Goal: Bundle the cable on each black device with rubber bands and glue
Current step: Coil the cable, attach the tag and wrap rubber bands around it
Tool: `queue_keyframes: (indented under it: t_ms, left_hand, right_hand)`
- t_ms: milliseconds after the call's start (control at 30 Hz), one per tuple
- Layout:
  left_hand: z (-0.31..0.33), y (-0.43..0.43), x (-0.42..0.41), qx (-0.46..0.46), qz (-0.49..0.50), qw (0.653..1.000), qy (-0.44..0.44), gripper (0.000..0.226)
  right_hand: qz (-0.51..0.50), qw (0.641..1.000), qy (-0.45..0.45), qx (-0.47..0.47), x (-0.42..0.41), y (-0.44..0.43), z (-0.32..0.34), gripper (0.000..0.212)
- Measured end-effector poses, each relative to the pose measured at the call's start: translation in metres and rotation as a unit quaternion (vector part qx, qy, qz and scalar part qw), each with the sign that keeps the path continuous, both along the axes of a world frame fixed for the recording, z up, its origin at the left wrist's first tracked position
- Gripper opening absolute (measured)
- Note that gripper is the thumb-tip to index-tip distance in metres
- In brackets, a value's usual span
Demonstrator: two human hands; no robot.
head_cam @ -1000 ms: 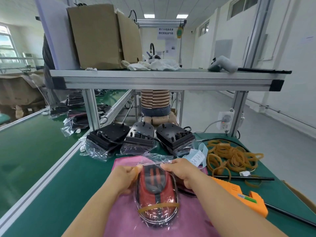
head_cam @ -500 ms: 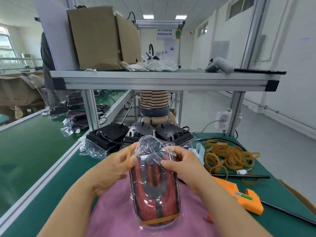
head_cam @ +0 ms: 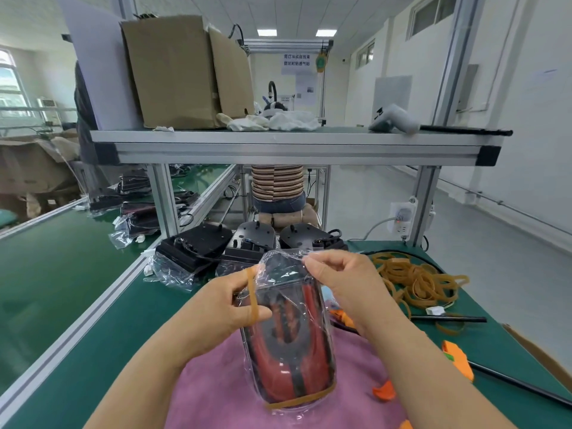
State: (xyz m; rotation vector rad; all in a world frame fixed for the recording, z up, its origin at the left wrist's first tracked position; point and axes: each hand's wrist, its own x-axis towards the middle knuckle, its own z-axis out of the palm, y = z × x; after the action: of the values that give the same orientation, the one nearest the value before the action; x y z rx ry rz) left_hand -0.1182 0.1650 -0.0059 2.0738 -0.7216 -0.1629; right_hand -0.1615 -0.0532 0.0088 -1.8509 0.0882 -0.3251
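A red and black device [head_cam: 291,351] in a clear plastic bag is lifted over the pink cloth [head_cam: 216,394], its far end tilted up. One rubber band [head_cam: 300,399] crosses its near end. My left hand [head_cam: 226,308] grips the bag's left side, with another tan rubber band [head_cam: 252,297] looped over its fingers. My right hand [head_cam: 337,278] pinches the bag's open top edge. Three black devices [head_cam: 198,246] with cables lie on plastic bags behind. A heap of rubber bands [head_cam: 418,280] lies to the right.
An orange glue gun [head_cam: 458,362] with a black cord lies at the right on the green table [head_cam: 77,320]. A black rod [head_cam: 448,319] lies near the bands. A metal shelf [head_cam: 294,147] with a cardboard box spans overhead. A person sits beyond. A power strip [head_cam: 400,218] hangs on the right post.
Both hands have raised the bagged device off the cloth and tilted its far end up. My right hand moved up to the bag's top edge; a band now sits on my left fingers.
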Motion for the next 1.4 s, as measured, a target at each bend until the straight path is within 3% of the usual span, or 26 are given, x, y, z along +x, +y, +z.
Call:
queue_keyframes:
  t_ms: [67, 100, 167, 233, 333, 400, 633, 833, 1100, 1233, 1400]
  left_hand:
    - [-0.001, -0.001, -0.001, 0.002, 0.008, 1.0, -0.011, 0.05]
    - [-0.001, -0.002, -0.002, 0.005, 0.011, 1.0, -0.017, 0.051]
    - [0.0, -0.004, -0.003, 0.015, 0.017, 0.999, -0.029, 0.055]
    - [0.001, -0.007, -0.003, 0.024, 0.023, 0.999, -0.033, 0.062]
    - [0.002, -0.01, -0.002, 0.032, 0.011, 0.999, -0.029, 0.058]
    - [0.003, -0.011, -0.003, 0.048, -0.004, 0.998, -0.033, 0.057]
    - [0.006, -0.014, -0.008, 0.068, -0.011, 0.997, -0.023, 0.068]
    - [0.009, -0.017, -0.017, 0.091, 0.0, 0.995, -0.037, 0.067]
    - [0.016, -0.021, -0.031, 0.082, -0.016, 0.996, -0.042, 0.077]
    - [0.014, -0.022, -0.033, 0.064, -0.03, 0.997, -0.044, 0.067]
    - [0.01, -0.02, -0.035, 0.037, -0.046, 0.997, -0.045, 0.067]
  right_hand:
    - [-0.063, 0.99, -0.065, -0.103, -0.003, 0.002, -0.001, 0.035]
    - [-0.107, 0.969, -0.142, -0.173, -0.007, 0.005, 0.001, 0.041]
    - [-0.144, 0.896, -0.322, -0.269, -0.016, 0.018, 0.005, 0.033]
    - [-0.103, 0.865, -0.38, -0.312, -0.024, 0.033, 0.006, 0.016]
    - [-0.009, 0.913, -0.219, -0.343, -0.027, 0.052, 0.007, 0.022]
    - [-0.007, 0.921, -0.127, -0.367, -0.024, 0.056, 0.007, 0.03]
    - [-0.013, 0.922, -0.033, -0.385, -0.02, 0.064, 0.019, 0.024]
    - [-0.001, 0.889, -0.032, -0.457, -0.022, 0.062, 0.029, 0.043]
    - [-0.059, 0.888, -0.118, -0.441, -0.015, 0.033, 0.041, 0.039]
    - [-0.075, 0.913, -0.105, -0.386, -0.007, 0.009, 0.037, 0.036]
    - [-0.072, 0.965, -0.044, -0.247, 0.004, -0.018, 0.023, 0.041]
